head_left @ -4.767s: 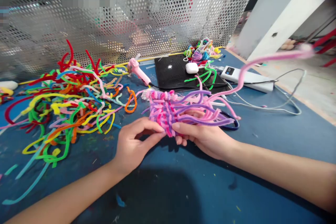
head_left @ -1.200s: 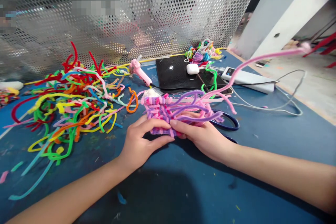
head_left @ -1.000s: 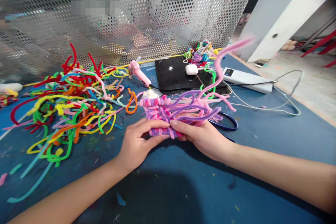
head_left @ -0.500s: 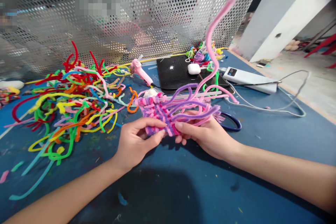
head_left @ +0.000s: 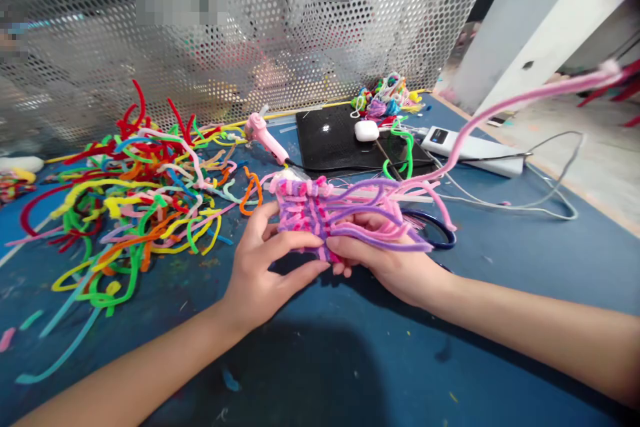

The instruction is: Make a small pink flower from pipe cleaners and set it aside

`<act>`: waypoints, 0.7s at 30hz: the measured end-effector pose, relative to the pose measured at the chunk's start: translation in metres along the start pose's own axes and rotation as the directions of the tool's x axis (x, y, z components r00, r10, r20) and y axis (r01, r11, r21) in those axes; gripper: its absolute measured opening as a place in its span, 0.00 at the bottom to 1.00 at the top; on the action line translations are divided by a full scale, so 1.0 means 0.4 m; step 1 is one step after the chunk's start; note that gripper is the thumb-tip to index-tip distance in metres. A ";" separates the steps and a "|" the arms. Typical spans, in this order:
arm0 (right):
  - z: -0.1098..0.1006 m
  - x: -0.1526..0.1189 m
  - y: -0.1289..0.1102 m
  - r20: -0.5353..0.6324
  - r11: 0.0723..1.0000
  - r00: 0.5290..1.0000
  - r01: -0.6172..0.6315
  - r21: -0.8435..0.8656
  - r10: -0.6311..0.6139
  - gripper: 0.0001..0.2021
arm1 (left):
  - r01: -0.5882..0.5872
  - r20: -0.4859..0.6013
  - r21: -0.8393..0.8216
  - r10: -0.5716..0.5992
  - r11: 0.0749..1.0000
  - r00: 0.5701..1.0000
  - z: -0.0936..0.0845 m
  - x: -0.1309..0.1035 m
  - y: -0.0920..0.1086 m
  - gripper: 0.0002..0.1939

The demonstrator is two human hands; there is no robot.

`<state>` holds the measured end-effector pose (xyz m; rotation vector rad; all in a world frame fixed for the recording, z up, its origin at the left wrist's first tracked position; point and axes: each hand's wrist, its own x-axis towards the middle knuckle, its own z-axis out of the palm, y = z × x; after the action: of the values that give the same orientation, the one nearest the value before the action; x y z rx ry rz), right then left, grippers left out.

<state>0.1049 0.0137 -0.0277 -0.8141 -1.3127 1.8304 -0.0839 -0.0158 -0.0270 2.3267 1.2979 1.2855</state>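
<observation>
A woven piece of pink, magenta and purple fuzzy stems is held up over the table in front of me. My left hand grips its left and lower edge, with thumb and index finger at the bottom. My right hand pinches the lower right corner, its thumb on top and other fingertips underneath. Loose purple stems extend rightward over my right hand. One long pink stem curves up to the far right. A clear stick runs along the upper part of the weave.
Tangled colourful stems cover the left of the blue table. Behind the weave lie a pink glue gun, a black mat, a white case and a white power bank with cables. A perforated metal screen stands behind.
The weave has shifted slightly right and turned more face-on. The long pink stem has swung from upright down to the right. The left fingers have moved a little right along the lower edge.
</observation>
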 end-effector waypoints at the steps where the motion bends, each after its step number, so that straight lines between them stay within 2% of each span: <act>1: -0.001 -0.001 0.001 0.001 1.000 1.000 0.000 -0.011 0.000 0.03 | -0.012 -0.007 0.002 0.012 1.000 1.000 0.000 0.001 0.000 0.10; 4: -0.003 0.000 -0.001 -0.006 0.999 1.000 -0.008 -0.044 0.008 0.05 | -0.025 0.019 0.001 0.025 1.000 1.000 0.001 0.001 0.000 0.12; 10: 0.001 0.006 -0.005 0.071 0.993 0.997 -0.036 0.115 0.028 0.10 | -0.126 -0.057 0.105 0.133 0.986 0.989 0.002 -0.012 -0.011 0.12; 14: -0.001 0.005 0.000 0.032 0.998 0.999 -0.030 0.064 0.028 0.08 | -0.167 -0.049 0.077 0.171 0.983 0.984 0.004 -0.018 -0.022 0.16; 17: -0.003 0.001 -0.002 -0.005 0.995 1.000 -0.008 -0.098 0.008 0.08 | -0.134 -0.052 -0.007 0.134 0.991 0.990 0.005 -0.014 -0.022 0.15; 21: 0.001 0.000 -0.011 -0.032 0.970 0.999 -0.006 -0.245 -0.002 0.09 | 0.013 -0.017 -0.140 -0.016 0.990 1.000 0.000 -0.002 -0.008 0.08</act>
<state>0.1053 0.0144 -0.0235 -0.9698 -1.5380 1.6691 -0.0860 -0.0145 -0.0294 2.2117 1.1868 1.3499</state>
